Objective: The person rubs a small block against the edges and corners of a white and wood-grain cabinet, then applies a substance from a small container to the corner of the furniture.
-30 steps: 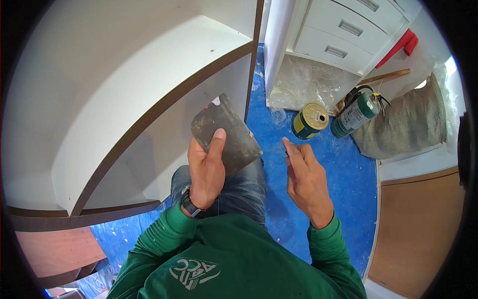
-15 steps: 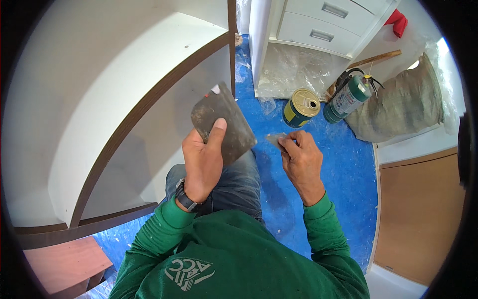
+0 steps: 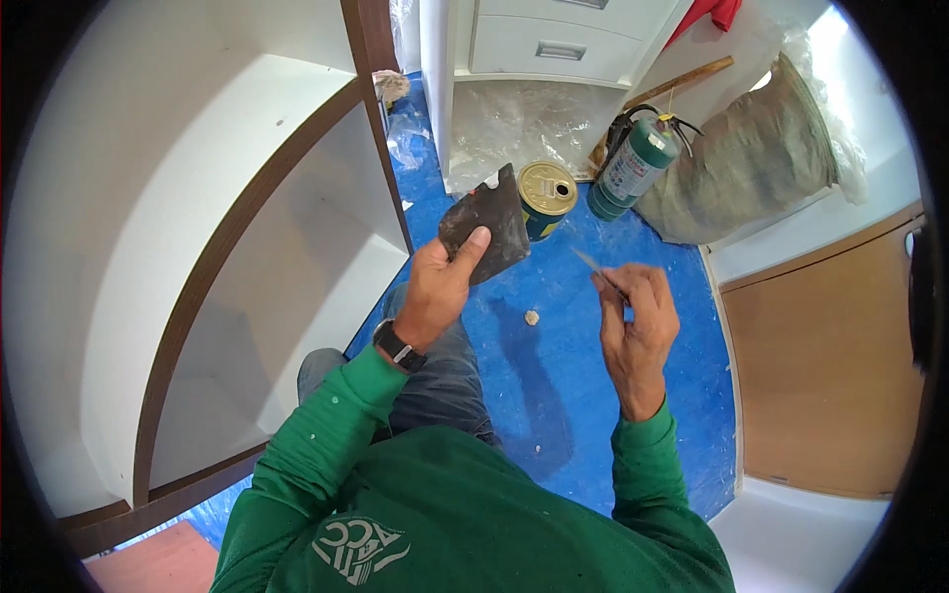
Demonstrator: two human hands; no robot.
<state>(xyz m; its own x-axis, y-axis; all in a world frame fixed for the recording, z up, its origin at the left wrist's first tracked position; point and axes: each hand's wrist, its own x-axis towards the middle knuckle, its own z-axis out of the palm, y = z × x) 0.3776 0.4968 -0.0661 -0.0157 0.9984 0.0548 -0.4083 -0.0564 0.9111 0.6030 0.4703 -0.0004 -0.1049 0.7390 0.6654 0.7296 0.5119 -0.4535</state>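
My left hand (image 3: 440,287) grips a dark, flat, smeared plate (image 3: 501,229), its thumb lying across the top face. A small pale patch and a bit of red show at the plate's far edge. In my right hand (image 3: 641,331) a small thin scraper blade (image 3: 586,262) is pinched between thumb and fingers, seen nearly edge-on and pointing up to the left. The two hands are apart, above the blue floor covering (image 3: 613,435). Just beyond the plate stands a green and gold can (image 3: 550,188), partly hidden by it. A small beige lump (image 3: 532,318) lies on the floor between my hands.
On the left curves a white shelf unit (image 3: 148,267) with brown edging. A white drawer cabinet (image 3: 554,49) stands ahead. Behind the can are a green fire extinguisher (image 3: 633,168) and a full grey-brown sack (image 3: 741,148). A brown wooden panel (image 3: 820,366) is at right.
My view has shifted to the right. The plate now overlaps the can in view, and the blade in my right hand has turned edge-on. The beige lump on the floor has come into sight.
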